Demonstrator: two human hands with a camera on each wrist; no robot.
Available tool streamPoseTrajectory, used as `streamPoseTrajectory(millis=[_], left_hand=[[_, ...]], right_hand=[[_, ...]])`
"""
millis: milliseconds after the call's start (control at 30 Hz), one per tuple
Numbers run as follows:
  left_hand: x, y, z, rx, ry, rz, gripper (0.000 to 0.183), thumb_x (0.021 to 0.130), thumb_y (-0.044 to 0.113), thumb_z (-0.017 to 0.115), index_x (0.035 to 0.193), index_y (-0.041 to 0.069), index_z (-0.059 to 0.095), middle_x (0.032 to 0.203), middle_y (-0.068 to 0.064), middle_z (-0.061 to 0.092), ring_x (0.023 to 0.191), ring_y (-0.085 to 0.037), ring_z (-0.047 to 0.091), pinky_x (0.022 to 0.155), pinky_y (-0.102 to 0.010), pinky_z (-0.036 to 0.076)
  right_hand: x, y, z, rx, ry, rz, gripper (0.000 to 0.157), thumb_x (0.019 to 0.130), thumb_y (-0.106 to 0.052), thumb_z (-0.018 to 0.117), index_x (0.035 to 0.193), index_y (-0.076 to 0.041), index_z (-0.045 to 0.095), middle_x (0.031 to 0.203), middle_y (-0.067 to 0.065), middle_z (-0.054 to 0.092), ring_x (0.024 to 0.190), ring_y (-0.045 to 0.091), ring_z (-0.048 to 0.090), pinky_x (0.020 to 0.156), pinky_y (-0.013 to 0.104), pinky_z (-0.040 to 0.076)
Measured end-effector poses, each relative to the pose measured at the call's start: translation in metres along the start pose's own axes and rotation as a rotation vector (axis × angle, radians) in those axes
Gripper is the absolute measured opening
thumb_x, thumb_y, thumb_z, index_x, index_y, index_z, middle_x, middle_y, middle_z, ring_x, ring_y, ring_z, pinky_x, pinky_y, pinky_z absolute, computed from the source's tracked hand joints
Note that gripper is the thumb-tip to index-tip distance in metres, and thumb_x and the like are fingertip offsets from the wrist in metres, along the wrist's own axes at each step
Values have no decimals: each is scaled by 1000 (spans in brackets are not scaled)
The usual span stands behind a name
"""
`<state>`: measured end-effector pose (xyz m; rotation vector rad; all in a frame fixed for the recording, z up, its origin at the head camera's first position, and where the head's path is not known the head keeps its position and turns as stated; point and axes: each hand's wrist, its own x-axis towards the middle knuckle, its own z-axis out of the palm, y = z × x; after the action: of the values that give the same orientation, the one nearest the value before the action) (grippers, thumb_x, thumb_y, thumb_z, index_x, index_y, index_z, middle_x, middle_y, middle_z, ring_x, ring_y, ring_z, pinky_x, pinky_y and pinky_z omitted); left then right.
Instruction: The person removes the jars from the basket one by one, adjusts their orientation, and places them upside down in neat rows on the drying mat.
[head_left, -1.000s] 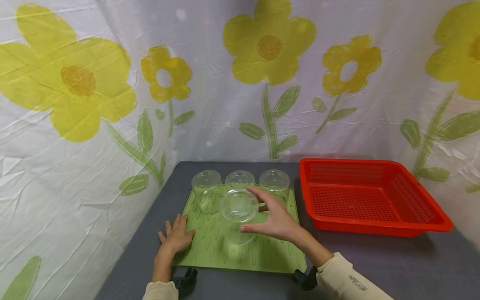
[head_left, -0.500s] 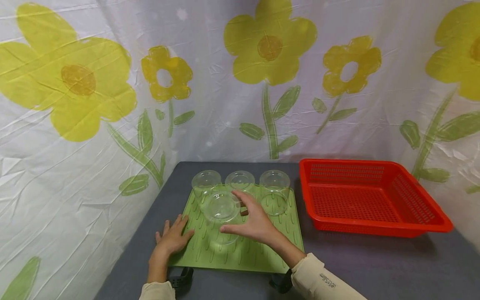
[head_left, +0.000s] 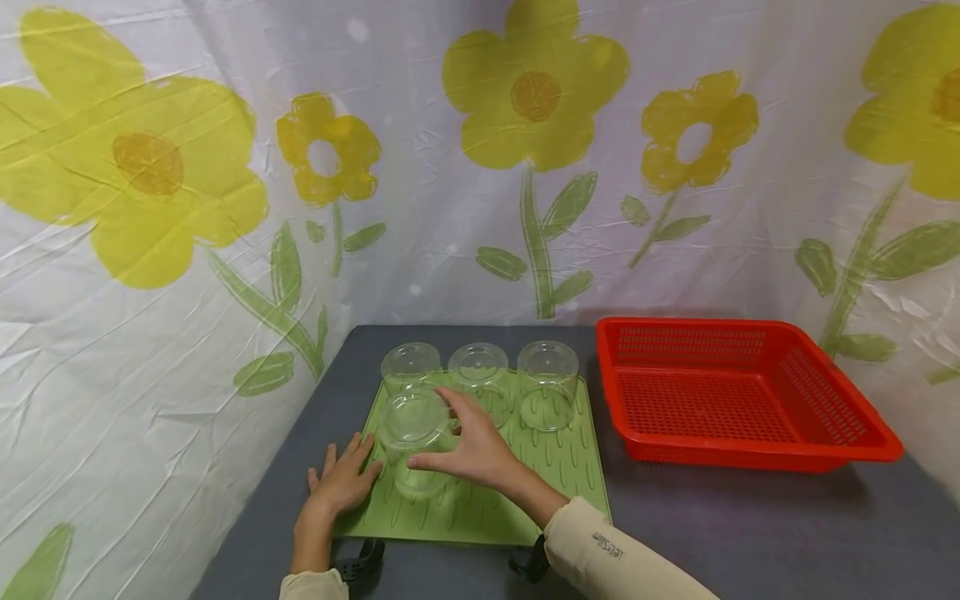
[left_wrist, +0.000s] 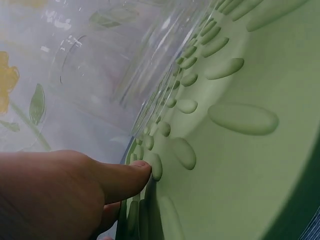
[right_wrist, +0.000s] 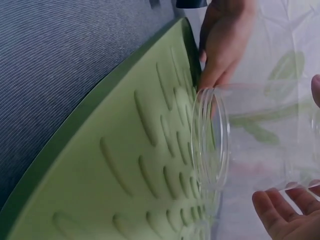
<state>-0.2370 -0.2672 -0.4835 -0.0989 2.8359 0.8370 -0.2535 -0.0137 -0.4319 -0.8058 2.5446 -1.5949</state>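
My right hand (head_left: pixel 480 450) grips a clear plastic jar (head_left: pixel 412 421) between thumb and fingers, over the left front part of a green ridged mat (head_left: pixel 517 512). The jar is bottom up, and in the right wrist view its ringed rim (right_wrist: pixel 210 142) faces the mat; I cannot tell whether it touches. My left hand (head_left: pixel 339 483) rests with fingers spread on the mat's left edge, and its thumb (left_wrist: pixel 127 180) lies on the ridges in the left wrist view. Three similar jars stand in a row behind: left (head_left: pixel 410 360), middle (head_left: pixel 480 362) and right (head_left: pixel 548 383).
A red plastic basket (head_left: pixel 757 454) with slotted sides stands to the right of the mat on the dark grey table (head_left: pixel 720 533). Behind the table hangs a white curtain (head_left: pixel 420 242) printed with yellow flowers.
My right hand has carried the jar leftward across the mat, from in front of the middle jar to in front of the left one. The left hand has hardly moved.
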Motion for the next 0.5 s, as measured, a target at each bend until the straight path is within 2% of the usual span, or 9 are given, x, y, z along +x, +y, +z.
streamPoseTrajectory(millis=[167, 300, 500], left_hand=[[-1, 1, -1, 4, 3, 5, 61, 108, 30, 48, 160, 6, 28, 169, -22, 12, 152, -56, -7, 113, -81, -10], [-1, 0, -1, 7, 8, 2, 57, 108, 26, 47, 158, 2, 33, 169, -21, 14, 153, -55, -5, 114, -80, -8], [-2, -2, -1, 9, 13, 2, 56, 108, 26, 46, 157, 2, 34, 169, -21, 14, 153, -54, -5, 114, -80, -9]], right_hand=[[6, -2, 9, -35, -12, 19, 104, 78, -48, 87, 161, -19, 31, 158, 3, 44, 129, 27, 56, 95, 41, 56], [8, -1, 17, -59, -18, 22, 105, 78, -49, 87, 161, -16, 32, 156, 6, 46, 129, 26, 56, 95, 39, 56], [9, -1, 22, -102, -43, 41, 105, 80, -51, 85, 161, -16, 29, 158, 7, 44, 129, 25, 56, 95, 41, 55]])
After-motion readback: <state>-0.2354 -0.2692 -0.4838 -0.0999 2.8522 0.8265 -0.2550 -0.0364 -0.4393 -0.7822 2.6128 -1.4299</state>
